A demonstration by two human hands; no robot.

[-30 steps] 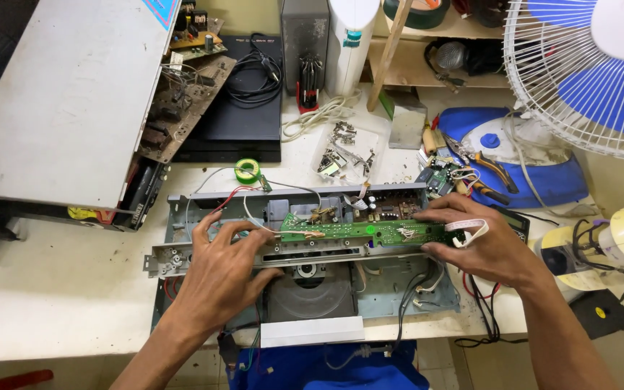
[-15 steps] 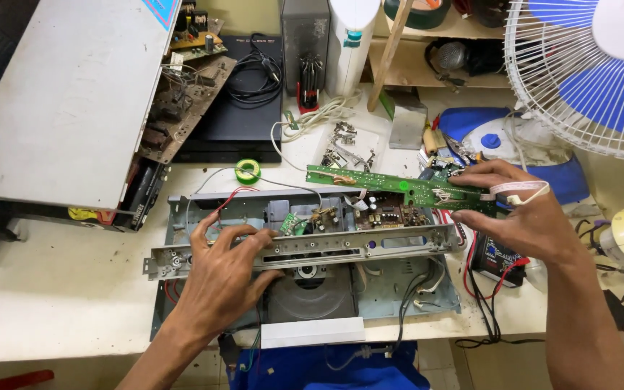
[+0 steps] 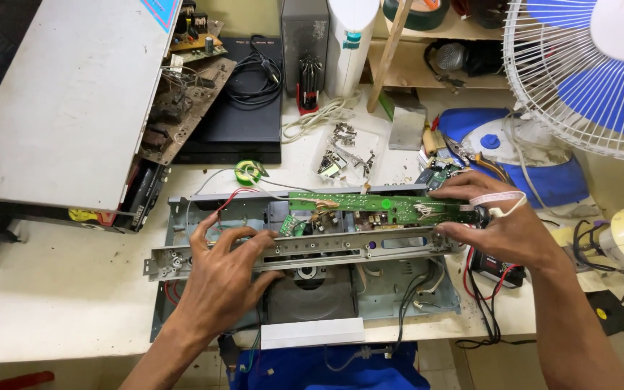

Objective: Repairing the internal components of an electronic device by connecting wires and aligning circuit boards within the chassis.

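Note:
An opened disc player chassis (image 3: 182, 209) of grey metal lies on the white table. My left hand (image 3: 222, 278) rests spread on its long grey front rail (image 3: 326, 249), pressing it down. My right hand (image 3: 500, 224) grips the right end of a long narrow green circuit board (image 3: 370, 207), held just above the chassis behind the rail. Red and white wires (image 3: 229, 196) run from the board's left end into the chassis. The dark disc tray (image 3: 312, 300) sits under the rail.
A large grey cover panel (image 3: 66, 94) leans at the left over old circuit boards. A black box with coiled cable (image 3: 243, 108), loose screws (image 3: 341, 152), a solder roll (image 3: 249, 171), a blue fan base (image 3: 514, 144) and a white fan (image 3: 594, 65) stand behind and right.
My right hand lifted the green board away toward the back right, then brought it back down and left over the chassis. My left hand stayed on the front rail.

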